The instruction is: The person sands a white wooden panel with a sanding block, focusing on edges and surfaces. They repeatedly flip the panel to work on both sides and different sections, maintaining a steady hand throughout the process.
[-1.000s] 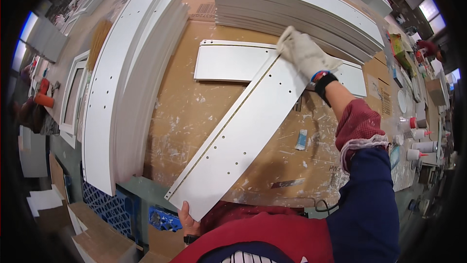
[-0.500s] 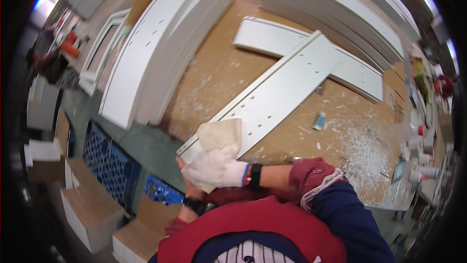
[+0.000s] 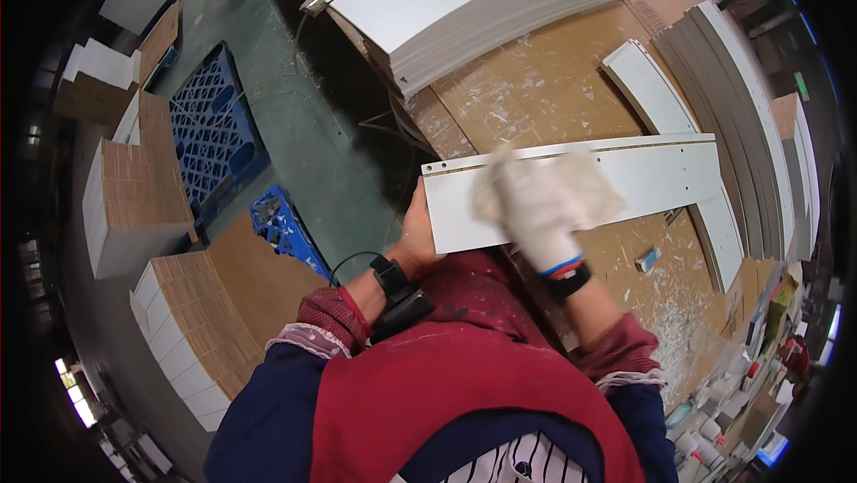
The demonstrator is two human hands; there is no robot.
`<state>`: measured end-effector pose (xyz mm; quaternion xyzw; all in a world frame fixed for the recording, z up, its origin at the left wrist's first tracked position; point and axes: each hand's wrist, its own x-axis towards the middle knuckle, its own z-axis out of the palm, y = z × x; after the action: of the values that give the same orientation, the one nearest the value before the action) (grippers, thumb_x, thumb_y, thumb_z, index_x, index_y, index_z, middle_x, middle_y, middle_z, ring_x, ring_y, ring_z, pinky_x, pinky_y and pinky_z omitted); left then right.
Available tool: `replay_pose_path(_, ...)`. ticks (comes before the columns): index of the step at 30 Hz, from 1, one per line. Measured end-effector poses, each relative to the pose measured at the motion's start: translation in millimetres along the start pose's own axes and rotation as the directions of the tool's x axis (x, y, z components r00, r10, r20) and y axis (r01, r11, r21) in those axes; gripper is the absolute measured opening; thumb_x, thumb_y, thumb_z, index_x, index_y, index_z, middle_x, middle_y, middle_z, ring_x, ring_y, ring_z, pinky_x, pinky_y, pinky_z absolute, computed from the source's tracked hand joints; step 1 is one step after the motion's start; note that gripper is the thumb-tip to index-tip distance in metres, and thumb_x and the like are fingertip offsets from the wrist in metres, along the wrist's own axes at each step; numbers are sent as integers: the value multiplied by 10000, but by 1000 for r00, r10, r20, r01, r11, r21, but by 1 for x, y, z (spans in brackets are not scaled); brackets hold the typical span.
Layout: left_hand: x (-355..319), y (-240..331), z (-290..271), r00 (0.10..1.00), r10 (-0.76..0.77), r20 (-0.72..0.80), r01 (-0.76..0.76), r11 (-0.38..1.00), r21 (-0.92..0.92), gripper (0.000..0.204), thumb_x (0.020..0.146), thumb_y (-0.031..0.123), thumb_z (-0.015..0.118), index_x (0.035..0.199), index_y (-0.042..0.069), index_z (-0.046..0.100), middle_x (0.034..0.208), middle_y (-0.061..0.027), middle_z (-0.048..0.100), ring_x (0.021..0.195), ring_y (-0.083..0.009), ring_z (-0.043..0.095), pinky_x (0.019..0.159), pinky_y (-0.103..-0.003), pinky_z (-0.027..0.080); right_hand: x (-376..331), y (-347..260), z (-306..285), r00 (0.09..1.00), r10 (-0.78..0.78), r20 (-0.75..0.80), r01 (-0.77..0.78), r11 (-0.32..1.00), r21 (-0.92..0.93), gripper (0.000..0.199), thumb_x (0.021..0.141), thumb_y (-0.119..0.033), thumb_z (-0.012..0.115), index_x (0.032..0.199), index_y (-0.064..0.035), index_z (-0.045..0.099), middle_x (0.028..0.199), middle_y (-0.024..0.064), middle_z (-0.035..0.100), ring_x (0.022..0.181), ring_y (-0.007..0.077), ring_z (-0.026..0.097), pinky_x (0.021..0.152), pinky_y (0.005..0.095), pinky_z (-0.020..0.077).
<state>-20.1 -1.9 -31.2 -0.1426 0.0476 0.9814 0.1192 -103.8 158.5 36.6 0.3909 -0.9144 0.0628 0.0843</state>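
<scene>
A long white panel (image 3: 652, 170) with small holes and a groove along its far edge lies across another white board (image 3: 656, 81). My left hand (image 3: 416, 229), bare, grips the panel's left end, its fingers partly hidden behind the edge. My right hand (image 3: 536, 215), in a white knit glove, presses a cream cloth (image 3: 594, 193) flat on the panel's top face. Motion smears the glove and the cloth's left part.
Stacks of white panels (image 3: 500, 19) stand at the table's back and right. A small blue-and-white tube (image 3: 649, 259) lies on the dusty brown tabletop (image 3: 544, 81). Blue plastic pallets (image 3: 214, 126) and stacked boards (image 3: 192, 331) are at left. Bottles (image 3: 705, 447) crowd the lower right.
The view has swung to the left. My left hand, earlier mostly behind the right, now shows at the panel's end. My gloved hand has moved the cloth farther along the panel, away from that end.
</scene>
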Motion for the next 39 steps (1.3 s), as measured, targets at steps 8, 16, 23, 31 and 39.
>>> replay_pose_path(8,-4,3,-2,985,-67,160,90,986,-137,782,890,641,351,1355,12,378,1352,-171,452,1243,-315,438,1076,-477,302,-4,-3,0,974,-132,-186,105,984,-147,322,793,-138,559,1095,-43,495,784,58,519,580,214,508,443,397,394)
replay_pose_path(16,-4,-7,0,999,30,-22,-22,955,297,546,792,-63,606,1299,2,415,1238,-148,527,1076,-284,577,937,-412,489,30,28,1,993,92,-77,-99,990,-96,217,787,-85,527,1004,-70,519,822,77,549,720,205,539,539,344,429)
replay_pose_path(23,-17,-14,-34,988,98,123,-154,752,641,517,860,39,599,1335,31,395,1309,-122,485,1152,-249,517,989,-410,432,71,-81,-5,914,-324,244,262,931,254,184,789,-110,533,965,-55,532,877,143,577,794,295,600,692,381,500)
replay_pose_path(31,-6,-8,3,998,59,27,-64,933,355,515,830,4,575,1308,-45,389,1266,-169,509,1150,-286,532,991,-433,434,-20,111,-16,912,409,-9,-406,908,106,225,912,-188,497,1095,-70,555,768,61,581,656,144,542,588,281,451)
replay_pose_path(39,0,-8,-14,991,28,-131,0,977,211,431,928,248,523,1258,-22,462,1185,-156,572,1097,-268,566,954,-405,457,-41,98,-16,989,150,19,-150,988,33,392,872,-278,504,1207,-75,494,907,105,579,763,218,578,570,371,473)
